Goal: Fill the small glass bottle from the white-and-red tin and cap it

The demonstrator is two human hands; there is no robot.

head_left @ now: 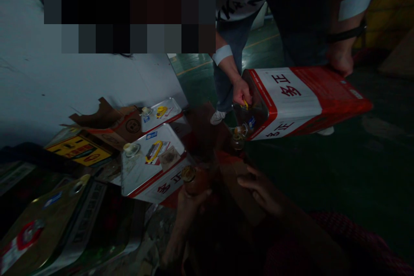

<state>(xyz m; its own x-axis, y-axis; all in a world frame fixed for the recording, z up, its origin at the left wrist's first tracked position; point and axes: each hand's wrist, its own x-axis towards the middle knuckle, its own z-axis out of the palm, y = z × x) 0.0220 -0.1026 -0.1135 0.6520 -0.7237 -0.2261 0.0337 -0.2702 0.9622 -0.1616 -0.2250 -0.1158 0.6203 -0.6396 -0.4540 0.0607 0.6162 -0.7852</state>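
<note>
My left hand (pixel 190 200) is wrapped round a small bottle (pixel 191 180) with an open amber mouth, holding it upright low in the dim foreground. My right hand (pixel 263 192) rests beside it on a dark reddish surface (pixel 231 166), fingers curled; whether anything is in them is hidden by the dark. Across from me another person tips a large red and white tin can (pixel 304 99) on its side. One of their hands (pixel 242 91) grips its yellow top handle, the other (pixel 339 58) steadies its far end. A second small bottle (pixel 237 140) stands under the can's spout.
Two more red and white tins (pixel 152 159) with yellow handles stand at my left, beside torn cardboard (pixel 106 118) and a yellow-labelled tin (pixel 79 148). A gold-topped can (pixel 48 220) lies at the lower left. Green floor (pixel 339 168) spreads to the right; a pale wall (pixel 48 86) stands at the left.
</note>
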